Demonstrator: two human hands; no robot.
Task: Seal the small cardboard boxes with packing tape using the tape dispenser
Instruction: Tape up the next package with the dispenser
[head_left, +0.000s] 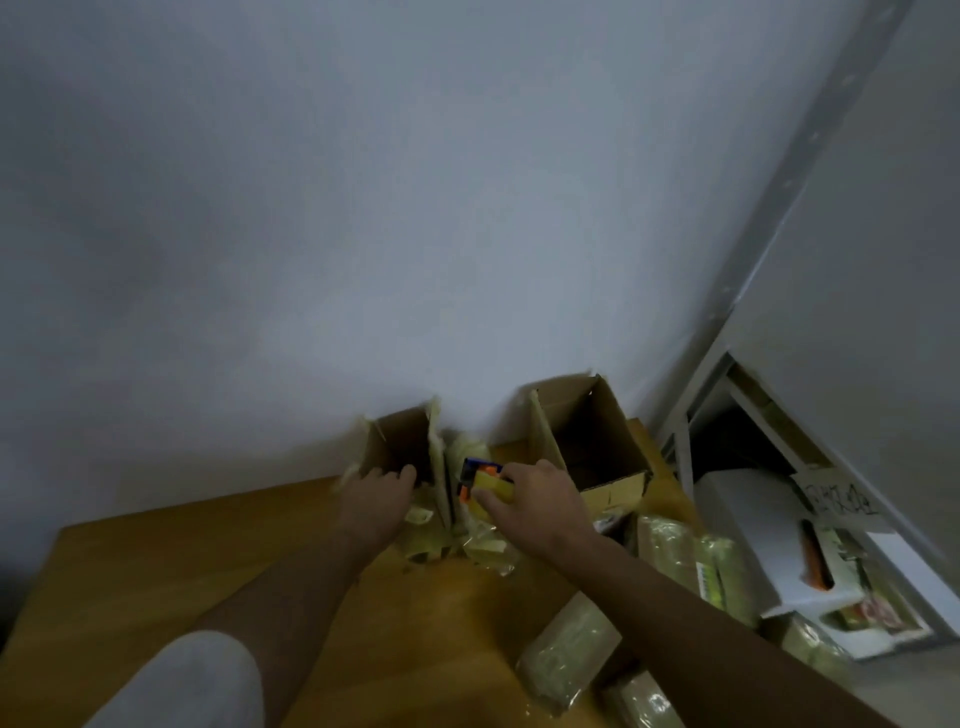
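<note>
The right hand (535, 501) grips a blue, orange and yellow tape dispenser (480, 480), fingers curled round it; its long axis runs left to right, its blue end pointing left. The left hand (382, 493) rests with loose fingers on the rim of one small open brown cardboard box (400, 441). A second, larger open box (592, 441) stands to the right. Both sit on the wooden table (156, 561) against the wall. Three clear-wrapped packets (566, 654) lie near the right forearm. Writing on a card (841, 501) at right is too blurred to read.
</note>
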